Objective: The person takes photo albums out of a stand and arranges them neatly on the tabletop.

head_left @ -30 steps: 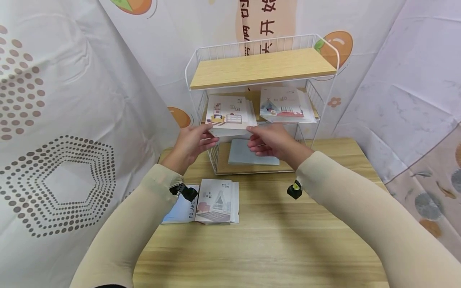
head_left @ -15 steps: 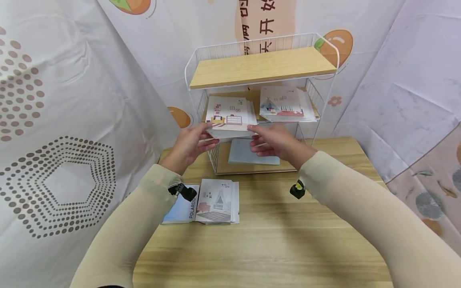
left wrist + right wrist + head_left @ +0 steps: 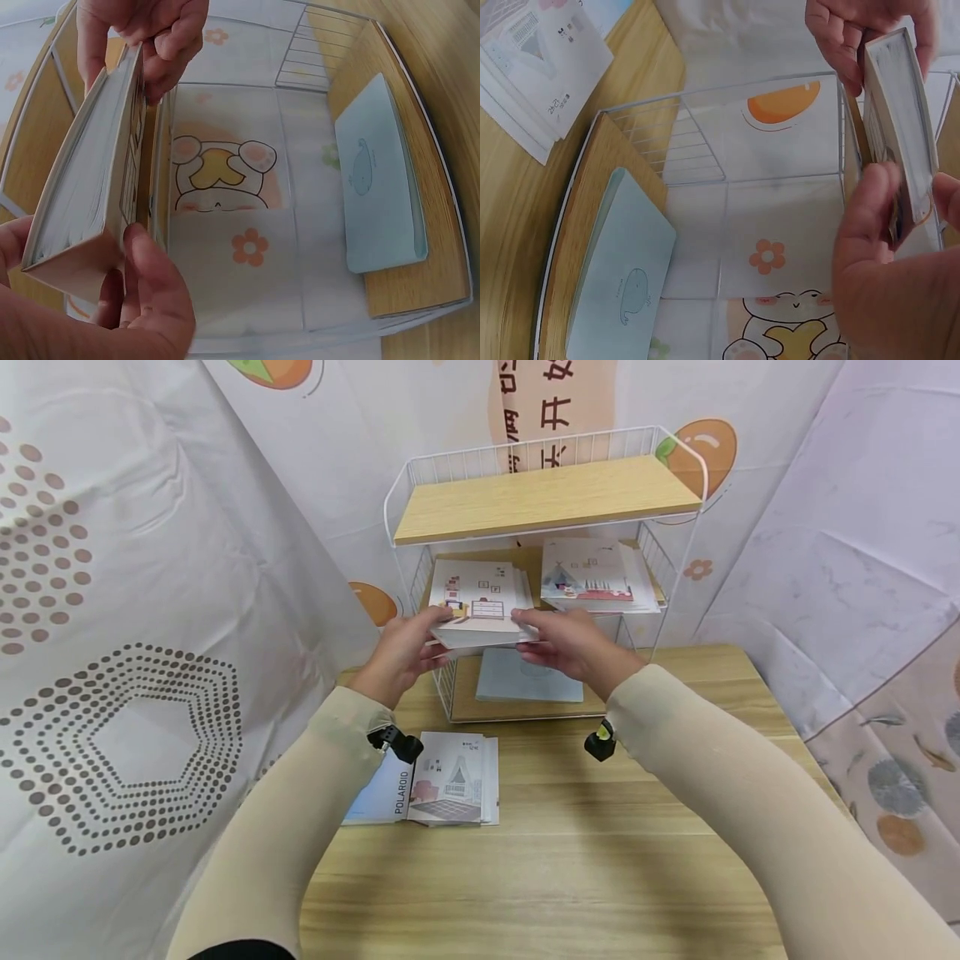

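A thick white book (image 3: 477, 592) with a room drawing on its cover lies at the left front of the rack's middle shelf, jutting past the edge. My left hand (image 3: 399, 653) holds its left front corner, thumb on the cover and fingers below. At the right front corner my right hand (image 3: 570, 642) grips it the same way. The wrist views show both hands around the book (image 3: 88, 169), its page block facing out. Beneath it, other books are mostly hidden. On the bottom shelf, below the hands, lies a pale blue notebook (image 3: 528, 677) with a whale drawing.
More illustrated books (image 3: 588, 572) lie at the middle shelf's right. The white wire rack (image 3: 408, 497) has a wooden top board (image 3: 547, 497). On the table (image 3: 585, 860), at left, are a blue-and-white POLAROID book (image 3: 382, 793) and a book stack (image 3: 450, 777).
Both thumbs have moved farther onto the cover and the fingers have closed in underneath. The book's front edge now shows as a thick block of pages. The books on the table stay put.
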{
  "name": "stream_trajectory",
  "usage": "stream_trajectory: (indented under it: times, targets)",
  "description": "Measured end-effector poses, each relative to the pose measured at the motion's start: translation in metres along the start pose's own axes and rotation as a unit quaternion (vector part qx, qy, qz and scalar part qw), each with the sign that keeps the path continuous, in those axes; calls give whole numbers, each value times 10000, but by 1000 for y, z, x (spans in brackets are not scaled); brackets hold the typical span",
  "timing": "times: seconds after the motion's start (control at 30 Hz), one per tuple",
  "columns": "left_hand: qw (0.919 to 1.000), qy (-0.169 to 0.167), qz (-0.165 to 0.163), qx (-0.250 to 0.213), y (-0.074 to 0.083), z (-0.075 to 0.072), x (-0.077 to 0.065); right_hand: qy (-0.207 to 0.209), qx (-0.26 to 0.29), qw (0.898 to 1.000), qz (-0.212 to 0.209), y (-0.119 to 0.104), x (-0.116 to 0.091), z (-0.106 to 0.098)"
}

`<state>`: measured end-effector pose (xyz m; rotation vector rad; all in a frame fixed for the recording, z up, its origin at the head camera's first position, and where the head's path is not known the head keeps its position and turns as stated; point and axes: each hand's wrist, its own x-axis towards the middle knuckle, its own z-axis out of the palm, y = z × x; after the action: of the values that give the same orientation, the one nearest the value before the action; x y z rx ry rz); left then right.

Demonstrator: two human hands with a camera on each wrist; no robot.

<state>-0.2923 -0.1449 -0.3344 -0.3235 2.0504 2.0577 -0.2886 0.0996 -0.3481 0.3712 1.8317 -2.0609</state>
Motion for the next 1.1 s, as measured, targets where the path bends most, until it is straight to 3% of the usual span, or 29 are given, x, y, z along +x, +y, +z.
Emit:
stream_trajectory:
  times: [0.5, 1.1]
  targets:
    - [9998, 166, 45, 65, -5, 2, 3, 59, -183, 9994, -273, 7, 4, 1]
    - [9988, 77, 342, 349, -22, -5, -8, -65, -684, 9966, -460, 20, -3, -2]
